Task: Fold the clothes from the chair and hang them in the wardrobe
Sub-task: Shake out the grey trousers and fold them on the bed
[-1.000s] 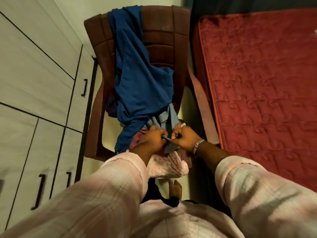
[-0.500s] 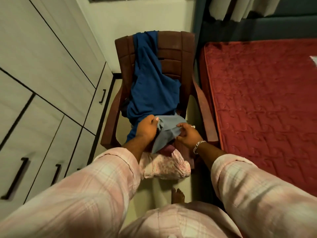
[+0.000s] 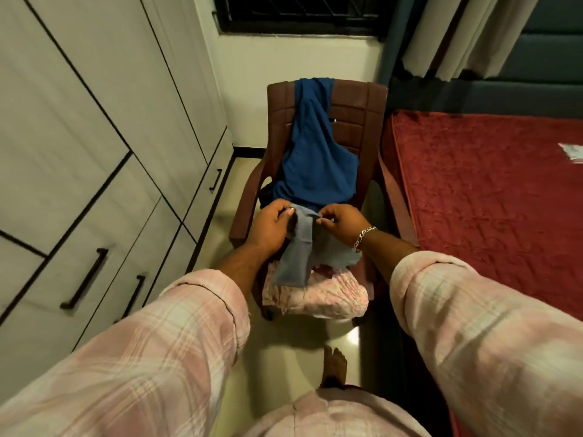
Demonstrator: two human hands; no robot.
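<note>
A brown plastic chair point(image 3: 359, 108) stands ahead of me. A dark blue garment point(image 3: 315, 152) hangs over its backrest down to the seat. A pink patterned cloth point(image 3: 321, 298) lies on the seat's front edge. Above it I hold a grey-blue garment point(image 3: 298, 257) by its upper edge: my left hand point(image 3: 268, 228) grips its left side and my right hand point(image 3: 340, 222) pinches its right side. The garment hangs down between my hands. The white wardrobe point(image 3: 94, 127) with black handles fills the left side, its doors shut.
A red quilted mattress point(image 3: 492, 197) lies right beside the chair. A barred window point(image 3: 299, 14) and curtains point(image 3: 467, 36) are behind. My bare foot point(image 3: 334, 364) stands on the pale floor in front of the chair.
My view has pulled back and up from the chair. My hands lifted the grey-blue garment off the seat pile and spread slightly apart along its edge.
</note>
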